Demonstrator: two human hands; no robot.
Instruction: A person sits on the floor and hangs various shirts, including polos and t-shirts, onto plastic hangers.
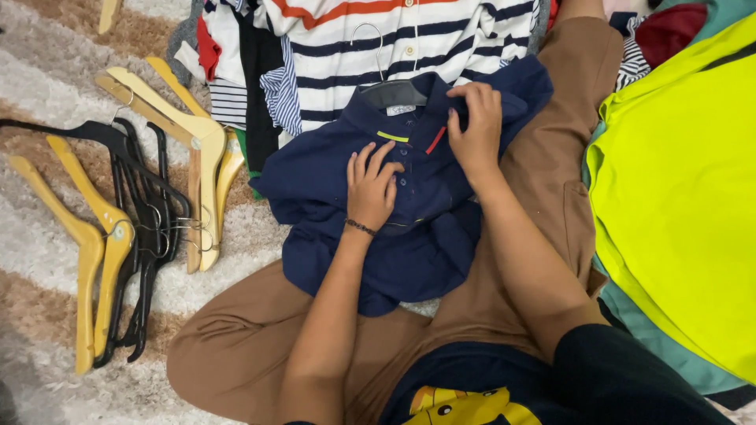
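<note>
A navy polo shirt (331, 177) lies crumpled over my lap and the rug, with a grey hanger (391, 90) inside its collar. My left hand (370, 189), wearing a thin bracelet, presses flat on the shirt's button placket. My right hand (474, 126) pinches the right side of the collar near a small red stripe. I sit cross-legged in brown trousers (236, 338).
Several wooden hangers (201, 157) and black hangers (150, 212) lie on the striped rug (47, 79) at left. A pile of striped clothes (370, 39) sits beyond the shirt. A bright yellow-green garment (677, 197) over a teal one covers the right side.
</note>
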